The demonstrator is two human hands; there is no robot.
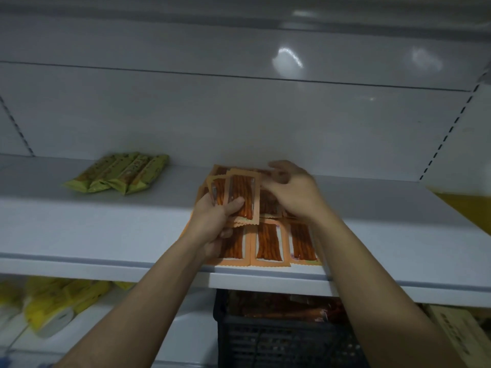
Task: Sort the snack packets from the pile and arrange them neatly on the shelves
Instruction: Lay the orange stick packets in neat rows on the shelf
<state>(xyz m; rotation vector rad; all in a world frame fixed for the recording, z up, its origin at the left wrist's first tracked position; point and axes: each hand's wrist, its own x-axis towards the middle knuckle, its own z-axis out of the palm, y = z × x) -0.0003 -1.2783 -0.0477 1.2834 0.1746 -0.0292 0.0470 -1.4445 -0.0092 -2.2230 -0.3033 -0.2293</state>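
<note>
A person's left grip (220, 211), a bare hand, was closed round a small fan of orange snack packets (243, 197) just above the white shelf (106, 235). The right grip (291, 193) hung beside the fan, fingers curled; whether it pinched a packet could not be told. Laid orange packets (269, 245) lay flat in rows at the shelf's front, and green packets (119, 172) lay well to the left. A dark crate (265, 338) below seemed to hold more, so the sorting looked only partly done.
</note>
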